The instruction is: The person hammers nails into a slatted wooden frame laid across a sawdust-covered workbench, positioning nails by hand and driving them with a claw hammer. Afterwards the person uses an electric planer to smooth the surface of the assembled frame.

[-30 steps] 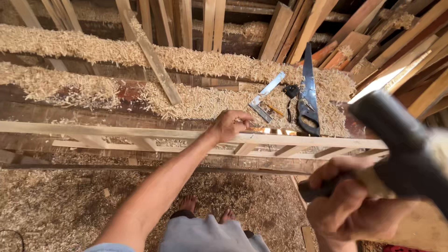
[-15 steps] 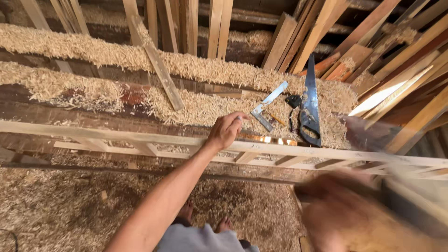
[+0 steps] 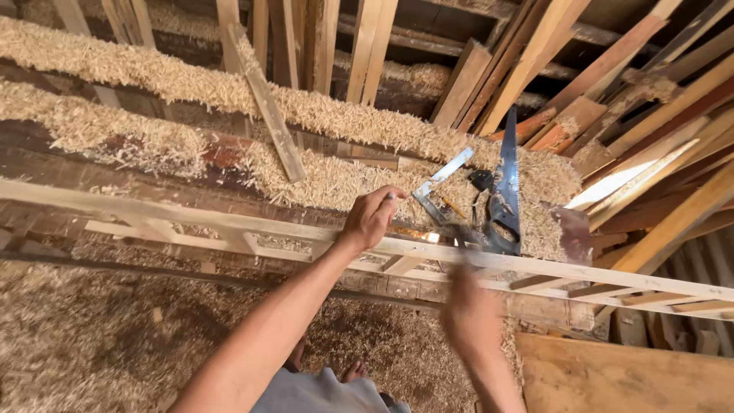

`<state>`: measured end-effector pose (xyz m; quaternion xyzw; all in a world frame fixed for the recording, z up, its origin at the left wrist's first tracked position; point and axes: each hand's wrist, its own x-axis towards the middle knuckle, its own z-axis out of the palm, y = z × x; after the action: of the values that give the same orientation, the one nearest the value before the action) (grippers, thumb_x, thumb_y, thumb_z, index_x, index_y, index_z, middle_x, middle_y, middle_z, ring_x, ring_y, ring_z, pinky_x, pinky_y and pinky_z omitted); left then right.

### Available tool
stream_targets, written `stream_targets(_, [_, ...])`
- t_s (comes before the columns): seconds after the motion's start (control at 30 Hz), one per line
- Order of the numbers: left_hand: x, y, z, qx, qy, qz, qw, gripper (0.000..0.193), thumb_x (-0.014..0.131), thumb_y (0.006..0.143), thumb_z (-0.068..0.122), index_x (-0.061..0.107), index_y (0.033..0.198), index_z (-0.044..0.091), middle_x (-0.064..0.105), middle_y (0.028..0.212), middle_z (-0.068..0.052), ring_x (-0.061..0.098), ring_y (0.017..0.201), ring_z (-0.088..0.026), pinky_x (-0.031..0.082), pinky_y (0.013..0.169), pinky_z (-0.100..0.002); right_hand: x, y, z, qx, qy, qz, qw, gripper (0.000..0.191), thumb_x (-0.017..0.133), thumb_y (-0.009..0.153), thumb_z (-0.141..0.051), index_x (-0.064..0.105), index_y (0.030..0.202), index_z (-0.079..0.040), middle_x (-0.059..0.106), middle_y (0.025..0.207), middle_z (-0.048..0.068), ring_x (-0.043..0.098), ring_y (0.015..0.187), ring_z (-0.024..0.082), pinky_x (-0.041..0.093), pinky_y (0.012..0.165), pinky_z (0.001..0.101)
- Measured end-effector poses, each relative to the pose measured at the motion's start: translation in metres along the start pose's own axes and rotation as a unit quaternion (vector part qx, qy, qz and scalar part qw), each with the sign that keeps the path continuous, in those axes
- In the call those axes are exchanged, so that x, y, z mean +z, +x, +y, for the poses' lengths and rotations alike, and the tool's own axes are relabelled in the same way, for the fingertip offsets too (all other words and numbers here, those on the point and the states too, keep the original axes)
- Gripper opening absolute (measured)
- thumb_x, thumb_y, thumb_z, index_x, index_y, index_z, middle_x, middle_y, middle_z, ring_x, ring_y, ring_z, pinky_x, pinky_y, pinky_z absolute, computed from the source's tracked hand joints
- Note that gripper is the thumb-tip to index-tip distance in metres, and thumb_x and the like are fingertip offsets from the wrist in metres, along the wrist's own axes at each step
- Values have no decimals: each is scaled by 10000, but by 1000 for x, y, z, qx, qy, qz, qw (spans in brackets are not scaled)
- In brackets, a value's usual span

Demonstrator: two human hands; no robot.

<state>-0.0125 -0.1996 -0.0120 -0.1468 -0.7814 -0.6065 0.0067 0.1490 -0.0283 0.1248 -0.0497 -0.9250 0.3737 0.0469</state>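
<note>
Basically left hand (image 3: 372,218) pinches something small, hidden, on the long pale wooden ladder-like frame (image 3: 535,265) across the shavings-covered tabletop (image 3: 153,115), blurred right hand (image 3: 468,313) grip unclear, so a mistimed strike risks hitting the fingers

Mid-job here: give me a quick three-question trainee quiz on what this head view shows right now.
1. True or false: the left hand rests on the long wooden rail.
2. Which tool lies on the shavings just beyond the rail: A) handsaw, B) drill, C) paintbrush?
3. Is the right hand sharp or motion-blurred?

Key: 1 true; 2 A; 3 motion-blurred, so what it grips cannot be told.
</note>
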Motion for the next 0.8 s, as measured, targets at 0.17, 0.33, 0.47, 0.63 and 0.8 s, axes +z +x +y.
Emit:
stream_targets(0.17, [-2,-4,0,-8,0,1,1000,506,296,1050,455,685,1212,174,448,567,77,337,424,-87,262,343,-307,11,7,26,132,-111,2,985,441,443,1072,-353,419,1371,-30,669,690,178,611,544,285,478,475,418])
stream_targets(0.33, [-3,7,1,27,-4,18,999,521,292,1075,463,710,1171,168,434,596,70,343,454,-91,273,375,-308,2,3,8,-147,-36,138,979,268,372,1141,-270,501,974,-105,651,781,231,637,669,366,507,598,506])
stream_targets(0.47, [-13,9,10,30,-35,22,999,492,351,1059,485,726,1102,169,571,684,7,494,564,-119,409,500,-329,24,12,-5,194,-173,-60,964,345,451,1050,-355,444,1294,-109,700,785,304,688,712,495,537,632,603])
stream_targets(0.63, [-90,-14,14,82,48,-82,992,359,629,873,455,771,966,138,765,891,-51,692,819,-139,548,722,-343,50,-1,20,61,-125,59,988,324,506,1004,-338,487,1142,-46,655,823,366,631,806,583,487,659,649])
stream_targets(0.8, [-163,-27,-4,72,402,-310,859,348,721,865,485,738,894,139,686,740,-61,601,639,-192,500,588,-395,65,0,26,218,-86,12,972,343,447,1034,-353,442,1177,-41,688,799,343,701,719,530,558,637,613])
